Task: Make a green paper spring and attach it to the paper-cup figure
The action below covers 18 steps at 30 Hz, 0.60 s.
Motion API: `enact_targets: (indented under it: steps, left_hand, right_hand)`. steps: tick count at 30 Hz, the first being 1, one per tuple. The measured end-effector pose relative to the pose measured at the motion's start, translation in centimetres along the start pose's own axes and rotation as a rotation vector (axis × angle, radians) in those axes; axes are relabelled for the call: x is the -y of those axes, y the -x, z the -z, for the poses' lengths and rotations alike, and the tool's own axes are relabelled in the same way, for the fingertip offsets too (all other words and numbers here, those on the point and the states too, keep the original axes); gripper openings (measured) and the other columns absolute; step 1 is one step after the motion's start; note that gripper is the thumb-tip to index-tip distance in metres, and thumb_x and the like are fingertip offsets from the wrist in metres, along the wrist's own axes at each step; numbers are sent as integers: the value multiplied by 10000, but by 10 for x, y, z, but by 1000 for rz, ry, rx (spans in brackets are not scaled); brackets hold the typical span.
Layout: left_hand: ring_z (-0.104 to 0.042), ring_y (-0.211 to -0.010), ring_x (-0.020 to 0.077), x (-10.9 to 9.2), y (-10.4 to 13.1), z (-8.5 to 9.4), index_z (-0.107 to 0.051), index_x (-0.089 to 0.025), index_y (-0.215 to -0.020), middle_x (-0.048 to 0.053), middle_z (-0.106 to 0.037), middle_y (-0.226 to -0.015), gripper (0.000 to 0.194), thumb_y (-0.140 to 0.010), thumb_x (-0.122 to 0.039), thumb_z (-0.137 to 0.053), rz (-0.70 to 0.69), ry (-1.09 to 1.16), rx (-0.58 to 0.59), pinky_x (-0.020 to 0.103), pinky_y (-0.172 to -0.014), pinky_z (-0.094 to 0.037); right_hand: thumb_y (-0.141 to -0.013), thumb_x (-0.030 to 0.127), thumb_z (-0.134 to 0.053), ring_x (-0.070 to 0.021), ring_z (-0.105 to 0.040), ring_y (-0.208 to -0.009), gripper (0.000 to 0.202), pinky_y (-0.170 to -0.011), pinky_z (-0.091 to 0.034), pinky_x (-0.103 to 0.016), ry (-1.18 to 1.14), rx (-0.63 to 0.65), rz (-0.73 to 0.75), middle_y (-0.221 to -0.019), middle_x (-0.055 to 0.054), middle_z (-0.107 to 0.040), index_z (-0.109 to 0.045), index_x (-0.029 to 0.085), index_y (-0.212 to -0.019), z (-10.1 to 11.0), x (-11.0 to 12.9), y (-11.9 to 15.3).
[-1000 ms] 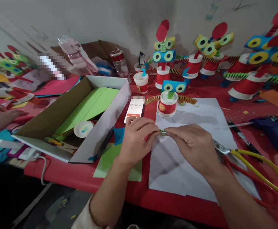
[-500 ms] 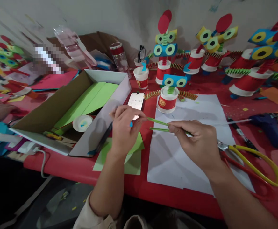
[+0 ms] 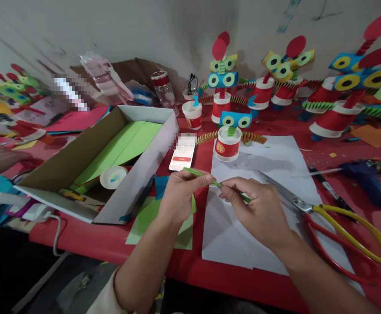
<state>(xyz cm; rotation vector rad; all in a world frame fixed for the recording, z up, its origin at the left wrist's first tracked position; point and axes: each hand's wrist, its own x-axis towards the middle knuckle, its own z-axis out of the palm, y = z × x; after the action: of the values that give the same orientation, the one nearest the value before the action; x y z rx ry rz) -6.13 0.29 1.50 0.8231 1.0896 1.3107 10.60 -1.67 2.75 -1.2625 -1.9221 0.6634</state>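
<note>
Thin green paper strips (image 3: 217,184) stretch between my two hands above the white paper (image 3: 232,235). My left hand (image 3: 182,192) pinches their left part between thumb and fingers. The right part is pinched in my right hand (image 3: 254,207), and a green end sticks out beneath its fingers. Beyond my hands stands a red and white cup figure (image 3: 227,148) with blue eyes on top and folded orange arms. Green paper sheets (image 3: 144,222) lie under my left forearm. Scissors (image 3: 300,203) with yellow and red handles rest to the right of my right hand.
An open box (image 3: 107,213) with green sheets stands at left, beside a lit phone (image 3: 182,157). A glue gun (image 3: 368,179) and a marker (image 3: 331,188) lie at right. More cup figures (image 3: 221,107) line the back. Another person's hand (image 3: 0,163) is at far left.
My left hand has moved right along the strips, closer to my right hand, and the strips' left ends now stick out past it. The view has shifted slightly, showing more of the scissors.
</note>
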Motion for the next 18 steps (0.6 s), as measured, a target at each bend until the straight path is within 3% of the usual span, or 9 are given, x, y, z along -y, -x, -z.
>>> enact_targets:
  steps: [6,13,15,18]
  left_hand:
    - [-615,-578,101,-7,-2,5,-696,-157,-627,1,-674,-612,234,-519,-266,-872,104,134,-80,231,-584,-495]
    - [-572,-539,87,-7,-8,11,-638,-143,-565,-20,-620,-565,252,-494,-227,-865,-7,194,-245,237,-594,-474]
    - [-595,-580,99,-6,-7,11,-668,-149,-617,-6,-653,-605,215,-555,-256,-843,-13,161,-200,243,-622,-482]
    - [-649,-703,136,-4,-3,6,-727,-159,-757,35,-722,-737,192,-615,-249,-819,29,61,-15,266,-696,-505]
  right_hand:
    - [-882,187,-544,-143,-653,-653,157,-565,-428,-227,-158,84,-149,-678,39,-703,-656,237,-784,0,-1,0]
    - [-902,257,-534,-114,-600,-535,196,-514,-386,-229,-151,146,-196,-680,36,-709,-657,226,-752,-4,-1,-1]
    - [-905,283,-528,-114,-587,-510,213,-500,-385,-231,-172,142,-232,-657,29,-703,-660,224,-748,-5,-1,-1]
    - [-904,286,-522,-123,-610,-548,202,-538,-418,-236,-210,113,-254,-694,15,-719,-673,223,-786,-5,-2,-1]
